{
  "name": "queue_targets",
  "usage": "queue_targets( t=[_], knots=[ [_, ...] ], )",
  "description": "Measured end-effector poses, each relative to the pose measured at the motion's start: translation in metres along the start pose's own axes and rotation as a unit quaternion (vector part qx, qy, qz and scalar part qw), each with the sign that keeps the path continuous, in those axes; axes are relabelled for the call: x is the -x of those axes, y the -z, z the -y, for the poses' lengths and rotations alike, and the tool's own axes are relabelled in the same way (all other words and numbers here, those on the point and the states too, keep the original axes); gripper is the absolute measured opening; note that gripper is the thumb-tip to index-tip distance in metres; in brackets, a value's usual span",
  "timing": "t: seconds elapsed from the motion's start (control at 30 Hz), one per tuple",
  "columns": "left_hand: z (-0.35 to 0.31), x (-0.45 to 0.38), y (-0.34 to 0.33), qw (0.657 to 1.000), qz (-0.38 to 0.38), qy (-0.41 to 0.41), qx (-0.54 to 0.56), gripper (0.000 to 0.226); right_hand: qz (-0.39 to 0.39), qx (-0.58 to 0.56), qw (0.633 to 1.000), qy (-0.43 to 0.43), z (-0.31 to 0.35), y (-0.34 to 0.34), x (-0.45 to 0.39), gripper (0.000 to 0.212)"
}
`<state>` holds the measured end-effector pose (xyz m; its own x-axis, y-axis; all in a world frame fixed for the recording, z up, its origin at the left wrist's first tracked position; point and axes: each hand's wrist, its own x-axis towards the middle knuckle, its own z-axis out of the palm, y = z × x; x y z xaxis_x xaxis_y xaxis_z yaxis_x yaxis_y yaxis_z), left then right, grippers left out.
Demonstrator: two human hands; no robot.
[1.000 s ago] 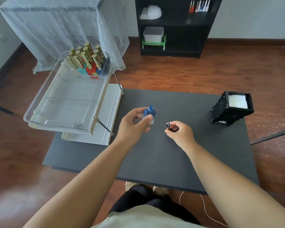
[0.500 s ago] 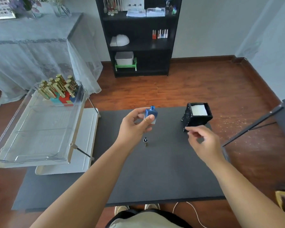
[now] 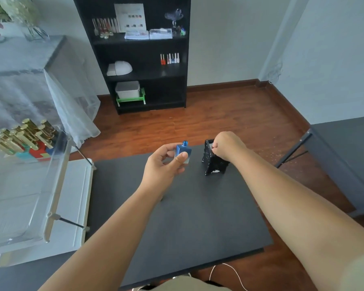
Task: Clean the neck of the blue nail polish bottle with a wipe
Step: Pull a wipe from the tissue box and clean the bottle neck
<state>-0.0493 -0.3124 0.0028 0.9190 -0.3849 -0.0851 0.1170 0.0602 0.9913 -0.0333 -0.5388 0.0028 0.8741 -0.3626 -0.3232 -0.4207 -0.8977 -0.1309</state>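
My left hand (image 3: 163, 168) holds the blue nail polish bottle (image 3: 183, 151) upright above the black table (image 3: 187, 217), thumb on its front face. Its threaded neck is bare, with no cap on it. My right hand (image 3: 225, 147) is over the black wipe box (image 3: 210, 166) at the table's far edge. Its fingertips are pinched together at the box's open top. The white wipes are almost wholly hidden by that hand, so I cannot see whether one is pinched. The bottle's cap is hidden behind my left wrist.
A clear tray (image 3: 57, 185) on a white stand at the left holds several gold-capped polish bottles (image 3: 23, 137). A black shelf unit (image 3: 139, 57) stands against the far wall. A second dark table (image 3: 349, 156) is at the right.
My right hand put the cap down on the table, then reached right and forward onto the wipe box. My left hand kept the blue bottle raised. The camera tilted up.
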Motion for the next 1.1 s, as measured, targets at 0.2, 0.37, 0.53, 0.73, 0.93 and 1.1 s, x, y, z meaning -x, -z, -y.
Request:
queue_targets(
  t=[0.2, 0.37, 0.53, 0.73, 0.93, 1.1],
  knots=[
    [0.005, -0.002, 0.004, 1.0, -0.005, 0.003, -0.005, 0.02, -0.04, -0.022, 0.999, -0.022, 0.0, -0.01, -0.008, 0.024],
    [0.005, -0.002, 0.01, 1.0, -0.01, 0.005, -0.002, 0.02, -0.009, 0.023, 1.0, -0.018, 0.002, -0.014, -0.015, 0.022],
    [0.002, -0.001, 0.018, 1.0, -0.016, 0.003, 0.0, 0.021, -0.04, -0.071, 0.997, 0.018, -0.016, -0.015, -0.013, 0.015],
    [0.0, 0.003, 0.02, 1.0, -0.017, 0.0, -0.002, 0.02, -0.087, -0.244, 0.966, 0.019, -0.034, -0.022, -0.007, 0.019],
    [-0.001, 0.009, 0.018, 1.0, -0.013, 0.007, -0.003, 0.02, -0.1, -0.277, 0.956, -0.003, -0.025, -0.028, -0.005, 0.019],
    [-0.001, 0.016, 0.023, 1.0, -0.018, 0.007, -0.001, 0.018, -0.116, -0.33, 0.936, -0.022, -0.015, -0.034, -0.003, 0.021]
  ],
)
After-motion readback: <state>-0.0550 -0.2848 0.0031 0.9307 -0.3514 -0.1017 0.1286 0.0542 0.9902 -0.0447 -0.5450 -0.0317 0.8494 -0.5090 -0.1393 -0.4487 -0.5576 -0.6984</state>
